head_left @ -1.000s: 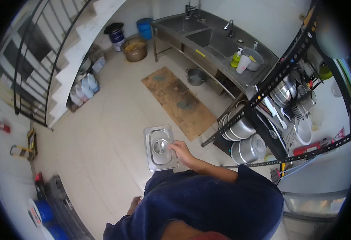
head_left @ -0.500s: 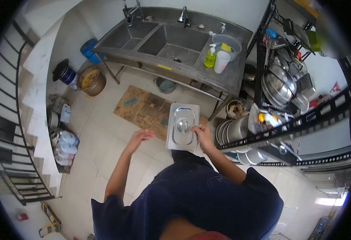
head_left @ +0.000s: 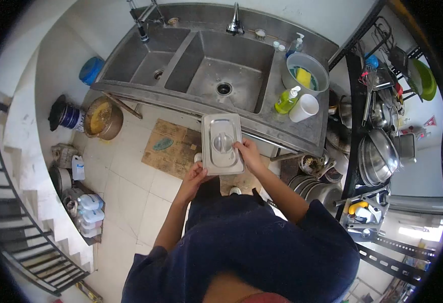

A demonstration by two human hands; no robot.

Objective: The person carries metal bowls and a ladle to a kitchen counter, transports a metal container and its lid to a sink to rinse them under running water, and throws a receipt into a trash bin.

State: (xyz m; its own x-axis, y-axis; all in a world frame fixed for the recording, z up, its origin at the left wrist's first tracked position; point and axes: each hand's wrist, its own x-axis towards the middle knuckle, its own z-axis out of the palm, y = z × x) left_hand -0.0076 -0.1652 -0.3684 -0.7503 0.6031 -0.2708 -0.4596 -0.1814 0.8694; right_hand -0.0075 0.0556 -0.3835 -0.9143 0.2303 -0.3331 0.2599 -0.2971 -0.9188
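A rectangular stainless-steel food pan lid with a recessed round centre and a raised handle is held in front of my body, just short of the sink's front edge. My right hand grips its right edge, fingers reaching toward the handle. At the lower left corner, my left hand pinches the rim, its fingertips partly hidden by the lid. Whether a pan sits beneath the lid, I cannot tell.
Ahead stands a steel sink with a faucet. On its right ledge are a green soap bottle, a white cup and a grey basin holding a yellow sponge. A rack with steel bowls is at right; cardboard lies below.
My left hand, free and apart before, has come to the lid's lower left corner and taken hold. My body and the lid are nearer the sink.
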